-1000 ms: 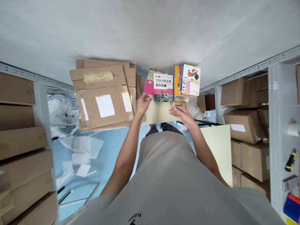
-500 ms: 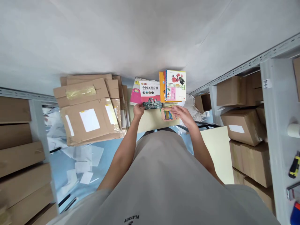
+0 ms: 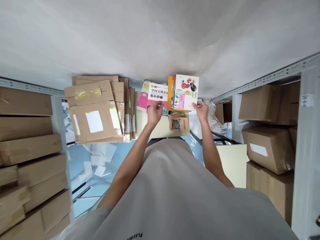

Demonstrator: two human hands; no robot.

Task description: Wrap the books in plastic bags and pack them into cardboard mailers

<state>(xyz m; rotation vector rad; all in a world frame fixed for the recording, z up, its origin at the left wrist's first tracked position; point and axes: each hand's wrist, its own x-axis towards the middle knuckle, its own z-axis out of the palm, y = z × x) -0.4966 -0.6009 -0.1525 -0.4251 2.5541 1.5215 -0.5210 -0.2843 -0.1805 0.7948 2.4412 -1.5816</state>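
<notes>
**Hands shift to the upright books**

Cream tabletop (image 3: 160, 128), cardboard boxes (image 3: 96, 111) at nine o'clock. Half a second ago the right hand (image 3: 201, 110) hovered by the small orange box (image 3: 178, 122); now it grips the edge of the upright book stack (image 3: 185, 91) at twelve. The left hand (image 3: 155, 113), fingers curled, touches the red-and-white book (image 3: 157, 95); whether it grips, I cannot tell.

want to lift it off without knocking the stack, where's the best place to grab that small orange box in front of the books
Take the small orange box across its two short ends, coming down from above. It lies flat on the cream table, apart from the book stack, and its top is bare. The left hand is nearer; the right hand is at the stack's edge.
</notes>
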